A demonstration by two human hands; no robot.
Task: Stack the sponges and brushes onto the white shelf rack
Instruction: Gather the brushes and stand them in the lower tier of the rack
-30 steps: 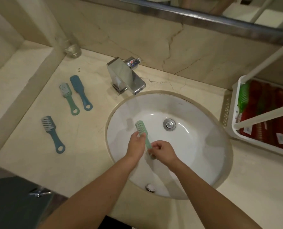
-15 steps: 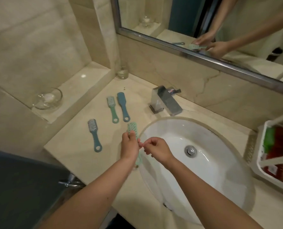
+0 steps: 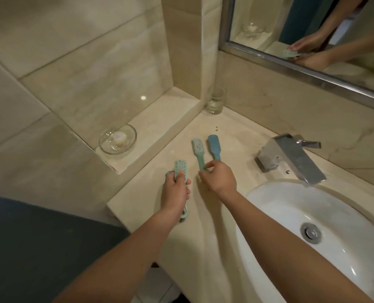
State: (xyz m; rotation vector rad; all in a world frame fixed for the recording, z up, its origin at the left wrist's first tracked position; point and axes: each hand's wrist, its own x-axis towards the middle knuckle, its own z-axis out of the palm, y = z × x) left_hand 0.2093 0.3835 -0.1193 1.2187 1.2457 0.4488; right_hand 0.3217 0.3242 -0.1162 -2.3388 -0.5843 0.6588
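Observation:
My left hand (image 3: pixel 175 190) is shut on a mint-green brush (image 3: pixel 180 171), bristle head pointing away and the handle end showing below my wrist. It hovers over a blue-grey brush (image 3: pixel 168 173) on the counter, of which only an edge peeks out by my fingers. My right hand (image 3: pixel 219 179) pinches the handle end of a green-handled brush (image 3: pixel 197 150) that lies on the counter. A blue brush (image 3: pixel 214 146) lies just to its right, its handle partly hidden by my fingers. The white shelf rack is out of view.
A glass dish with soap (image 3: pixel 107 147) sits on the raised ledge at left. A glass tumbler (image 3: pixel 216 101) stands in the back corner. The chrome faucet (image 3: pixel 291 159) and the white sink basin (image 3: pixel 280 206) lie to the right, below the mirror (image 3: pixel 312 68).
The view swung left, away from the rack. Both hands moved from over the sink to the left counter; my right hand left the mint-green brush and reached the green-handled brush.

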